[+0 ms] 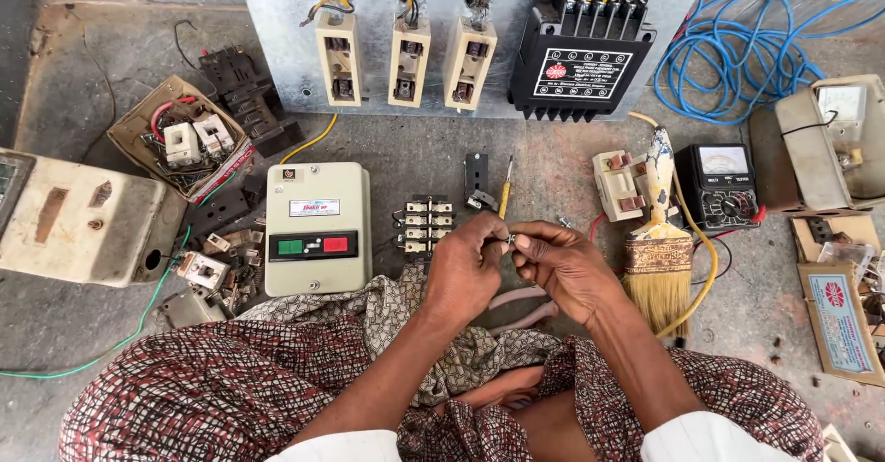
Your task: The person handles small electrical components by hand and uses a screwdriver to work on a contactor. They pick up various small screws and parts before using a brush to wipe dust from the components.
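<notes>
Sitting on the concrete floor (442,162) with knees spread, the person had the work laid out in an arc within arm's reach. A grey metal panel (277,19) leaned upright at the far edge, carrying three cream fuse holders (408,59) and a black terminal unit (581,56), its face turned to the worker, likely so the wiring stayed readable. A cream starter box (318,229) with a green and a red button lay flat to the left, just beside a small contact block (424,225). A paintbrush (660,250) lay to the right, next to an analogue meter (724,185). A yellow-handled screwdriver (505,190) lay just beyond the hands, handy to grab. Pink-handled pliers (525,305) lay below the wrists. The left hand (466,268) and right hand (567,268) met at the fingertips over the lap, together pinching a tiny metal part (509,238), too small to identify, held close, probably for a steady look.
</notes>
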